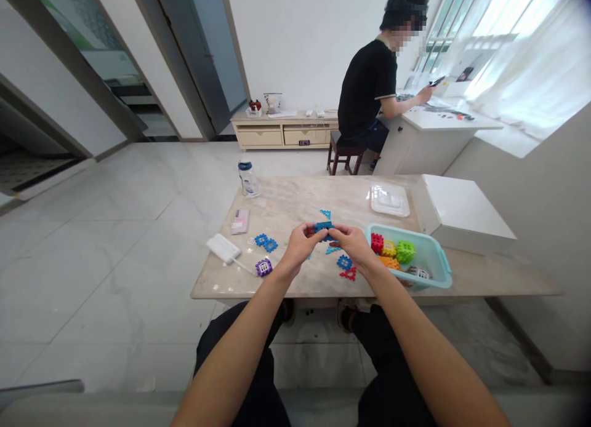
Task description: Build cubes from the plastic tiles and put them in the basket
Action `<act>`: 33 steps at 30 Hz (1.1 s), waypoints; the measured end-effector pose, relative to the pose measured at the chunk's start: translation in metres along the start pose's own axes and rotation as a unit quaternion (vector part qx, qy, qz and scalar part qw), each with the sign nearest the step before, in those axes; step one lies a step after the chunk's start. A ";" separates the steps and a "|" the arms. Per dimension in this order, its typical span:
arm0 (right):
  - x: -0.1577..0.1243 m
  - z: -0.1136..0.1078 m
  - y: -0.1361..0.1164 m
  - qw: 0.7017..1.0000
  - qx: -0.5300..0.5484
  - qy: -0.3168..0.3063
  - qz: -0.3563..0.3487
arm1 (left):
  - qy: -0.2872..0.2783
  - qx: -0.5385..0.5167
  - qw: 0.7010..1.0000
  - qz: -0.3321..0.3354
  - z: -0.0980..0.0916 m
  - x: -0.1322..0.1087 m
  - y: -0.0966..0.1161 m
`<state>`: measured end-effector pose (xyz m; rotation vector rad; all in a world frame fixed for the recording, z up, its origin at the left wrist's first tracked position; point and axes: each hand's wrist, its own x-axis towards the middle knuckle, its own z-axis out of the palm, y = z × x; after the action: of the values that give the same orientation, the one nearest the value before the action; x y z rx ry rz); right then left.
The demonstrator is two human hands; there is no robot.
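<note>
Both my left hand (302, 242) and my right hand (351, 242) grip a small blue construction piece (324, 226) above the middle of the table. Thumbs face each other in front of it, and the fingers hide part of its shape. On the tabletop below lie light blue triangular pieces (325, 213), a blue square piece (344, 263) and a red triangular piece (349, 274). Left of my left hand are blue square pieces (270, 245) and a purple block (264, 267) with a white face.
Right of my hands stands a light teal bin (443, 264) holding red, yellow, green and orange blocks. Behind it are a clear lid (390, 199) and a white box (466, 208). A bottle (249, 179), pink booklet (241, 221) and white device (223, 248) line the left. Another person (369, 76) sits beyond.
</note>
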<state>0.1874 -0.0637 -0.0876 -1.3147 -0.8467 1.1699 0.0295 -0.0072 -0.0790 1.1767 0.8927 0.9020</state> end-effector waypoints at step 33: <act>0.013 -0.190 0.030 0.801 -0.437 0.385 0.136 | -0.066 0.124 0.990 -0.027 0.011 -0.009 0.029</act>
<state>0.3673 -0.1050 -0.1415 -2.5049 -0.5723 0.2734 0.0329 -0.0149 -0.0478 1.4026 0.9424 0.6729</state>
